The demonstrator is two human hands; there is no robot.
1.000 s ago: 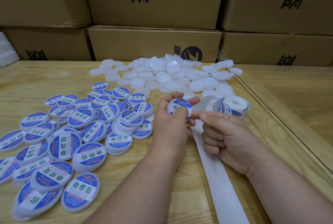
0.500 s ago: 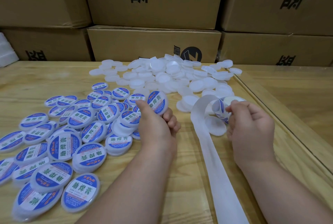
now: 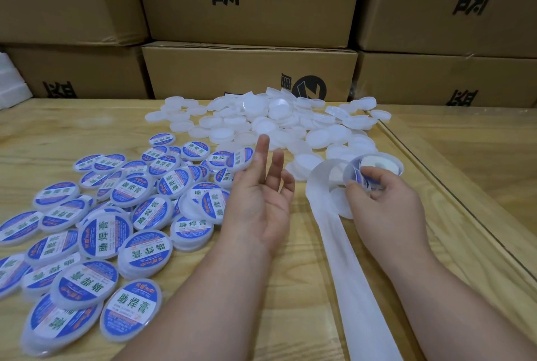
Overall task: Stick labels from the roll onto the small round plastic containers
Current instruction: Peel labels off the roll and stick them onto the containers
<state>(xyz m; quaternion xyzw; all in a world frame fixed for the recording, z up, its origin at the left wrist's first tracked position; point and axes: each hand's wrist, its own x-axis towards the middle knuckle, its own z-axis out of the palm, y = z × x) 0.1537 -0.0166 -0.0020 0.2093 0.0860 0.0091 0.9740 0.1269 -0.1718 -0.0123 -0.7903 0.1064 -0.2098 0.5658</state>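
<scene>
Room: Brown cardboard boxes (image 3: 250, 70) are stacked behind our wooden counter (image 3: 58, 128).
Plain tubs: The unlabeled containers (image 3: 261, 119), small, round and white, lie in a heap at 12 o'clock on the counter.
Done tubs: The labeled containers (image 3: 139, 215) lie spread out from 8 to 10 o'clock.
Left grip: Our left hand (image 3: 258, 201) is let go, palm up with its fingers straight, and it holds nothing.
Right grip: Our right hand (image 3: 383, 203) pinches the label roll (image 3: 374, 169) at 2 o'clock, just beside the plain tubs.
Paper tail: The backing strip (image 3: 348, 273) runs from the roll down to 5 o'clock.
Step now: We think we are peeling the next sticker and reaching for a plain tub.
Do it well: We should lift the sticker by its edge, set it in the middle of the tub top, and rub it flat so no bumps stay.
Writing: The stickers are blue and white with big green Chinese words, 助焊膏. The small print is too tiny to read. The boxes have big black Chinese letters, cut off at the edges.
</scene>
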